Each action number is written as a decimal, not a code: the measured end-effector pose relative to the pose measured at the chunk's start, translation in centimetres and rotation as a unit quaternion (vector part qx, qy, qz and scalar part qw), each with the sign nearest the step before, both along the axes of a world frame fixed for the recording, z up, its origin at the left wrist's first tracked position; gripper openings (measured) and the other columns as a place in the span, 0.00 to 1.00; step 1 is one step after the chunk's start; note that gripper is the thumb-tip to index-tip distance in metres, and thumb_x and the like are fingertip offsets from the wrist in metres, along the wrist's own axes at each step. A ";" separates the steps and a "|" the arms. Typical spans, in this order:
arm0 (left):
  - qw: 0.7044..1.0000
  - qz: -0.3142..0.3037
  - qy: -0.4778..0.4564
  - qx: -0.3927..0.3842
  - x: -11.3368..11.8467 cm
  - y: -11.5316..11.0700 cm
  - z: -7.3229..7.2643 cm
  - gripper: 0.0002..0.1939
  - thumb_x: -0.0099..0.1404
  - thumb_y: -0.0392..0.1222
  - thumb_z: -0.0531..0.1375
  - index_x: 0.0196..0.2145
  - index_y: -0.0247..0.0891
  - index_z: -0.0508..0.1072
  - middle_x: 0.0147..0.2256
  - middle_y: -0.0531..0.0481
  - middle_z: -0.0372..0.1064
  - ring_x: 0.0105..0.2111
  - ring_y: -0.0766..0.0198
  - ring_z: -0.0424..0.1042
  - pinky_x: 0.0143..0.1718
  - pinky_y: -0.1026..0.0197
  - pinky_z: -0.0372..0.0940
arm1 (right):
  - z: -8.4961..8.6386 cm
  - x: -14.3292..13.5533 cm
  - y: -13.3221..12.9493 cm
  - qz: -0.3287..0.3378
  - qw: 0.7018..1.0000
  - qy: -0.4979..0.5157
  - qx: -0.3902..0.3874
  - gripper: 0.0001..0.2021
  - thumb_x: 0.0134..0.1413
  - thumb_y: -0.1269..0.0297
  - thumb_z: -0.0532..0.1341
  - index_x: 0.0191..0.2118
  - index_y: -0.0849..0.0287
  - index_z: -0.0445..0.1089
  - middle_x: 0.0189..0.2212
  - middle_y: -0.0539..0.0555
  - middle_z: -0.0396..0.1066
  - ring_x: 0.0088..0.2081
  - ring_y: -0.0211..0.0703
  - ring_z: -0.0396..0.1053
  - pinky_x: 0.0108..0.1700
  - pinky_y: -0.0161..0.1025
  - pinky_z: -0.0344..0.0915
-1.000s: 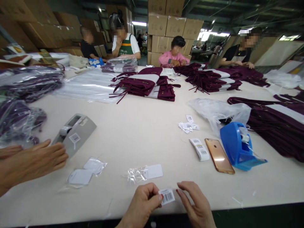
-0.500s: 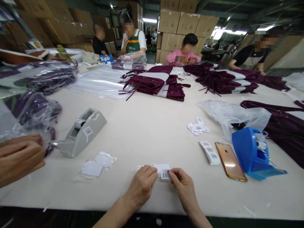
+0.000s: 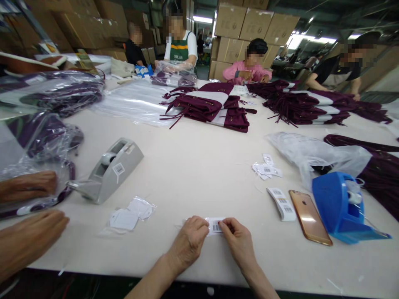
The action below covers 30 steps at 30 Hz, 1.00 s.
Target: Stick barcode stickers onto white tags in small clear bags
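Near the table's front edge, my left hand (image 3: 189, 241) is closed on the left end of a white hang tag (image 3: 213, 220). A barcode sticker (image 3: 215, 227) lies over the face of this tag. My right hand (image 3: 240, 244) pinches the sticker's right edge between thumb and forefinger, at the tag's right end. The fingers of both hands partly cover the tag. To the left of my hands are several white tags (image 3: 124, 219) in clear sleeves. Farther right, a strip of barcode stickers (image 3: 282, 204) and a small pile of barcoded tags (image 3: 266, 169) rest on the table.
A grey tape dispenser (image 3: 116, 168) stands left; a gold phone (image 3: 310, 218) and blue tape dispenser (image 3: 332, 207) are right. Another person's hands (image 3: 34, 236) work at the left beside plastic-wrapped maroon goods (image 3: 40, 137). Folded maroon bags (image 3: 199, 104) lie farther back, with people behind.
The barcode sticker has moved up from the tag's lower edge onto its face. The neighbour's hands at left have moved apart. The view has shifted slightly.
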State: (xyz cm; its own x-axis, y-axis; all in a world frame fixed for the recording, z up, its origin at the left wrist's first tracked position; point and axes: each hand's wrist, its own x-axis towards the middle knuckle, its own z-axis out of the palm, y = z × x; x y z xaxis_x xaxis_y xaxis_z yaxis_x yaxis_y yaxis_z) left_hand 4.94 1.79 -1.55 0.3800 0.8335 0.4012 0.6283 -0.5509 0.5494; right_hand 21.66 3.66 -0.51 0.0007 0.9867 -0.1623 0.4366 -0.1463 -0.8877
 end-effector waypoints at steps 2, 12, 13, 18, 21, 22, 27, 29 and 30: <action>1.000 0.001 0.005 -0.009 0.0 0.0 0.0 0.10 0.65 0.30 0.48 0.31 0.35 0.67 0.34 0.48 0.68 0.36 0.62 0.63 0.36 0.59 0.61 | -0.1 0.0 0.0 0.003 1.000 -0.011 0.001 0.15 0.48 0.51 0.56 0.24 0.57 0.67 0.20 0.49 0.67 0.24 0.41 0.64 0.28 0.35 0.58; 0.993 -0.006 0.114 0.007 0.4 -0.3 0.6 0.14 0.64 0.30 0.46 0.43 0.35 0.67 0.37 0.45 0.66 0.35 0.58 0.61 0.34 0.55 0.61 | -0.1 -0.3 -0.5 0.018 0.992 -0.115 0.038 0.13 0.53 0.54 0.52 0.26 0.56 0.66 0.21 0.50 0.68 0.24 0.41 0.66 0.28 0.36 0.59; 0.993 -0.004 0.119 0.012 0.4 -0.3 0.6 0.14 0.64 0.30 0.46 0.43 0.35 0.67 0.37 0.45 0.66 0.36 0.58 0.61 0.34 0.55 0.61 | -0.1 -0.4 -0.6 0.022 0.986 -0.152 0.058 0.13 0.54 0.55 0.52 0.27 0.57 0.65 0.21 0.51 0.69 0.24 0.42 0.66 0.27 0.36 0.59; 0.991 -0.001 0.131 0.013 0.4 -0.2 0.6 0.15 0.63 0.29 0.46 0.43 0.35 0.67 0.38 0.45 0.66 0.36 0.58 0.61 0.35 0.55 0.61 | -0.5 -0.7 -1.1 0.009 0.921 -0.321 0.221 0.15 0.59 0.58 0.48 0.39 0.62 0.65 0.28 0.57 0.71 0.27 0.45 0.68 0.28 0.38 0.63; 0.992 -0.005 0.126 -0.005 0.3 -0.2 0.6 0.14 0.63 0.29 0.47 0.43 0.36 0.67 0.38 0.45 0.66 0.36 0.58 0.61 0.36 0.55 0.61 | -1.1 -0.6 -2.2 0.079 0.869 -0.337 0.355 0.14 0.62 0.66 0.46 0.45 0.63 0.66 0.40 0.59 0.72 0.43 0.47 0.67 0.45 0.44 0.62; 0.992 -0.007 0.122 -0.011 0.3 -0.2 0.6 0.14 0.63 0.29 0.48 0.42 0.36 0.67 0.38 0.45 0.66 0.37 0.58 0.61 0.36 0.55 0.61 | -1.3 -0.5 -2.6 0.102 0.855 -0.342 0.377 0.15 0.62 0.67 0.46 0.47 0.62 0.65 0.43 0.59 0.71 0.47 0.48 0.65 0.51 0.47 0.57; 0.993 -0.007 0.113 -0.034 0.2 -0.2 0.6 0.13 0.62 0.30 0.49 0.42 0.38 0.67 0.38 0.47 0.66 0.37 0.58 0.61 0.37 0.55 0.60 | -1.8 -0.2 -3.5 0.130 0.815 -0.432 0.364 0.18 0.60 0.63 0.50 0.53 0.66 0.62 0.53 0.59 0.65 0.58 0.58 0.53 0.59 0.59 0.37; 0.993 -0.005 0.108 -0.051 0.3 -0.1 0.6 0.12 0.63 0.30 0.49 0.41 0.39 0.67 0.37 0.48 0.66 0.38 0.59 0.62 0.38 0.55 0.61 | -1.6 -0.4 -3.5 0.133 0.820 -0.430 0.353 0.19 0.60 0.62 0.49 0.53 0.65 0.63 0.53 0.57 0.64 0.59 0.59 0.49 0.59 0.60 0.35; 0.993 -0.003 0.103 -0.058 0.3 -0.1 0.6 0.12 0.63 0.30 0.49 0.41 0.38 0.67 0.37 0.48 0.66 0.38 0.59 0.62 0.38 0.55 0.61 | -1.5 -0.5 -3.5 0.137 0.825 -0.421 0.351 0.19 0.61 0.62 0.49 0.54 0.63 0.62 0.54 0.56 0.63 0.60 0.58 0.48 0.60 0.60 0.35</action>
